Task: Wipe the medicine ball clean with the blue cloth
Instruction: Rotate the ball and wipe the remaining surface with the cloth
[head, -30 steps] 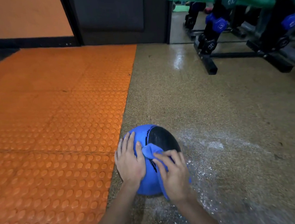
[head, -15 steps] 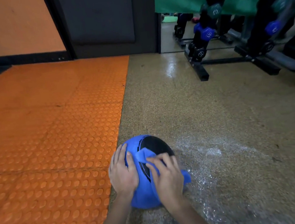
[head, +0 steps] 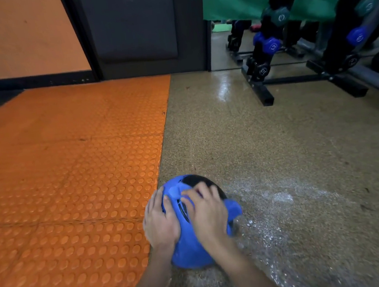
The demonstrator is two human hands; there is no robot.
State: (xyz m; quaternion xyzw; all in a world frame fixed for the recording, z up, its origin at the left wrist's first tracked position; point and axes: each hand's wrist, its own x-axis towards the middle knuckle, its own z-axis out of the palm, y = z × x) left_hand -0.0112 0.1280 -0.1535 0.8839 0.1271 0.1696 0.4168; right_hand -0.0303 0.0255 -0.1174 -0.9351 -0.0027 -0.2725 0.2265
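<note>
Because a medicine ball is by nature dense and heavy, the round blue-and-black rubber medicine ball (head: 191, 251) should sit firmly where it lies, on the speckled tan floor (head: 278, 145) right at the edge of the orange studded mat (head: 70, 180). Being round, though, it will probably roll or turn under a sideways rub unless it is steadied. Its skin looks firm and faintly textured, so it should take hard pressure without harm, and it is best held by a flat palm on its flank, since it offers no handle. The soft blue cloth (head: 233, 209) is light and limp. It drapes over the ball's right shoulder with a loose bunch sticking out towards the whitish damp-looking patch (head: 282, 197) on the floor, and it will likely slide or bunch unless it is pinned by the fingers. The left hand (head: 159, 220) lies released and flat against the ball's left side, fingers straight and pointing away from the person, bracing it. The right hand (head: 207, 212) is spread over the top of the cloth and presses it onto the ball. Its fingers (head: 199, 193) are fanned and follow the curve, blurred with motion, so it is not clear whether the thumb hooks a fold. Both forearms reach in from the near edge of the floor. A black dumbbell rack (head: 261, 73) stands well apart towards the far right corner.
</note>
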